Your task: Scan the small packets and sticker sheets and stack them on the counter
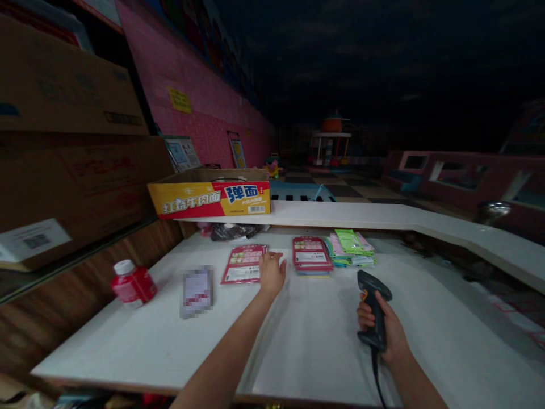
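A black scanner (375, 312) is held above the right half of a white counter (315, 346), its handle gripped in the closed right hand (392, 335), with the fingers wrapped round it from the left. The scanner is tilted slightly, head uppermost, and a black cable (375, 369) is led down from its foot to the near edge of the view. A red packet (240, 266), laid flat left of the middle, is met at its right edge by the left hand (272, 272). The fingers are loosely bent, but whether the edge is pinched or only touched cannot be told.

Just right of the left hand, a red stack (310, 253) of similar packets is seen, and close beside it a pile of green and pink packets (349, 250) is heaped. To the left of the red packet, a flat item (196, 292) is blurred by pixelation, and farther left a red bottle (133, 284) with a white cap is stood.

Behind these, a yellow and red carton (213, 199) is set at the left end of a raised white ledge (349, 215). Brown boxes (85, 182) are stacked on the left, before a pink wall (208, 133).
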`<state>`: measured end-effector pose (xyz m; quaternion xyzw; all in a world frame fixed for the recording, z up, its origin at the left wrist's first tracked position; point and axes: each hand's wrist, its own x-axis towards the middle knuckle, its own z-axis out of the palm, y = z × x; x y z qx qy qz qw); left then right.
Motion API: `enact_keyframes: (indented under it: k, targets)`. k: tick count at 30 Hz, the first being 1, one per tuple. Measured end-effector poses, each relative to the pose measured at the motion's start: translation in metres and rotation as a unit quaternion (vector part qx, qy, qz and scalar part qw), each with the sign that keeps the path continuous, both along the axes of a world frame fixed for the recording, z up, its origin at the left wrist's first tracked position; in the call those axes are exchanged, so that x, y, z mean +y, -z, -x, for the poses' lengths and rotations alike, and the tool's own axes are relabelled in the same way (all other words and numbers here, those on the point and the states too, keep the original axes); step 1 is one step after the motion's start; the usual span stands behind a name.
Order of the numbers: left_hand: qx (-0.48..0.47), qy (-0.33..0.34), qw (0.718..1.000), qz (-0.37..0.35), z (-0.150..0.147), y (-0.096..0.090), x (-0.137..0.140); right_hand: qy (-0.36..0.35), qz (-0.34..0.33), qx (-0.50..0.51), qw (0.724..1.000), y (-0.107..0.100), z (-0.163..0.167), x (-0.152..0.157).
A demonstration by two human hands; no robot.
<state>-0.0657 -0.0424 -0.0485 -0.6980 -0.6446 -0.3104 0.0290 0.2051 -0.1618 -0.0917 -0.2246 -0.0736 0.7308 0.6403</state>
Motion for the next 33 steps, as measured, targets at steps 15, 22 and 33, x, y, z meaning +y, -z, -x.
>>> enact_keyframes:
  k: [15,22,33]
  targets:
    - [0.097,-0.145,0.985,0.011,0.075,0.023,-0.065,0.020,-0.001,0.008,1.000,0.002,0.002,-0.009]
    - [0.098,-0.221,0.970,0.022,0.072,0.028,-0.065,0.016,-0.004,-0.009,1.000,0.002,0.002,-0.009]
    - [0.045,-0.205,0.977,0.042,0.072,0.019,-0.076,0.014,-0.004,0.002,1.000,0.003,0.004,-0.011]
